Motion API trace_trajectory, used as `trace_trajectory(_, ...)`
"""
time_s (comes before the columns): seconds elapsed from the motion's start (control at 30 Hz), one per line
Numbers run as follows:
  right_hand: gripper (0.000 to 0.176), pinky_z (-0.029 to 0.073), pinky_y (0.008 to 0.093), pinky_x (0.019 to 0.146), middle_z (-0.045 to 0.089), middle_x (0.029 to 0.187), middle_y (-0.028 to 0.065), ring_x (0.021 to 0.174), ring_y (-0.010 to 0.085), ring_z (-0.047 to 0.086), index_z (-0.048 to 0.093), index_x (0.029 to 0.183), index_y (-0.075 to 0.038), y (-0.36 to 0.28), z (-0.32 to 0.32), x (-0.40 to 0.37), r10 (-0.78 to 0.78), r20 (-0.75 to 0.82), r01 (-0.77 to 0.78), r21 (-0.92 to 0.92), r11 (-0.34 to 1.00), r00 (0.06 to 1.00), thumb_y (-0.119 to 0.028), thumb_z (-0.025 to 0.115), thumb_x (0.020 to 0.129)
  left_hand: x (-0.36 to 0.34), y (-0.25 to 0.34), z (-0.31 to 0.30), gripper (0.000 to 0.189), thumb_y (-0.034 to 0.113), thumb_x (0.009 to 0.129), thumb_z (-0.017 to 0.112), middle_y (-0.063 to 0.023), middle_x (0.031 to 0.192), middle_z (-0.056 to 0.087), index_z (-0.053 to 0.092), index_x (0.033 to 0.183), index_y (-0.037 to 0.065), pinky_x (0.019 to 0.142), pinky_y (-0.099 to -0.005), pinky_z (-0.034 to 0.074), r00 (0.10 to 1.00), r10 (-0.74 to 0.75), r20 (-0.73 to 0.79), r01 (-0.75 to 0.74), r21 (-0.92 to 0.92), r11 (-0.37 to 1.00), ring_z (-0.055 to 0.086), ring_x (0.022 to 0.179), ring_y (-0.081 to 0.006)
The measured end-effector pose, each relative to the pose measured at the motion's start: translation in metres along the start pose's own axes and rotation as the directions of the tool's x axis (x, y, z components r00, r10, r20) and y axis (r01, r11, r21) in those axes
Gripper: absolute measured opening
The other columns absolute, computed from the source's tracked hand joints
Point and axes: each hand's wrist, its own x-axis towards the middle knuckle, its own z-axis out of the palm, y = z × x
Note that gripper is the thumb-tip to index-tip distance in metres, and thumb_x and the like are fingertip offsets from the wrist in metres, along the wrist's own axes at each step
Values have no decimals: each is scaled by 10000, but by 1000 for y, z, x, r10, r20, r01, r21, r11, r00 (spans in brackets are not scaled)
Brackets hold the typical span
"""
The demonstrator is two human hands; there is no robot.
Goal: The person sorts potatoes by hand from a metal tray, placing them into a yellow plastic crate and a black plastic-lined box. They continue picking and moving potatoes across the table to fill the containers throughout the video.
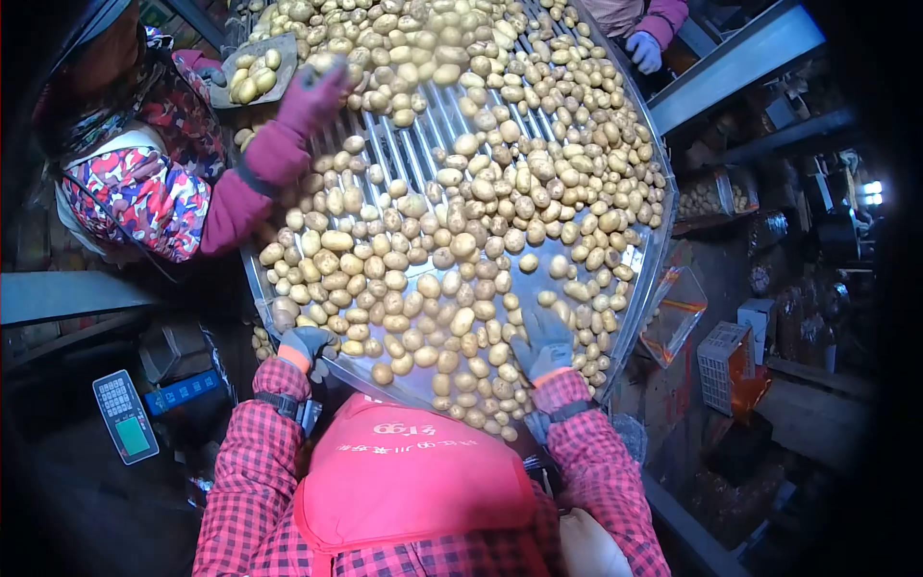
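Many potatoes (461, 245) lie on a metal sorting table (423, 373) with rollers (399, 154). My left hand (308, 342), in a grey glove, is at the table's near left rim beside some potatoes; its fingers are too unclear to show what they hold, if anything. On the right, my right hand (544, 344), also gloved in grey, lies on the tray among potatoes with its fingers apart. It touches potatoes but grips none.
A co-worker's gloved hand (317, 94) reaches over the rollers from the left, near a scoop (258, 72) of potatoes. Another person's gloved hand (644, 51) is at top right. A scale (126, 416) stands at lower left; a white crate (723, 365) stands right.
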Motion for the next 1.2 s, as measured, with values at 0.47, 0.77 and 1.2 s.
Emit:
trace_trajectory(0.47, 259, 505, 460, 853, 685, 978, 210, 911, 383, 650, 739, 961, -86, 59, -36, 97, 182, 338, -63, -334, 941, 923, -279, 589, 874, 3, -7, -3, 225, 210, 890, 635, -85, 742, 734, 759, 867, 24, 514, -286, 513, 988, 150, 17, -151, 146, 978, 665, 574, -145)
trace_trajectory(0.77, 336, 455, 487, 943, 603, 1205, 226, 1103, 417, 564, 638, 1188, -73, 218, 35, 172, 212, -514, -416, -322, 850, 831, -256, 562, 916, 18, -16, -7, 194, 143, 900, 586, -81, 760, 736, 760, 941, 69, 434, -304, 510, 993, 110, 34, -115, 221, 968, 643, 487, -170)
trace_trajectory(1.2, 226, 491, 438, 934, 684, 1014, 203, 1038, 377, 632, 714, 1006, -27, 176, -26, 53, 482, -139, -361, 493, 791, 865, -76, 570, 839, 20, -22, -4, 230, 217, 903, 602, -87, 736, 723, 748, 936, 41, 393, -349, 498, 994, 109, -3, -108, 75, 991, 632, 457, -208)
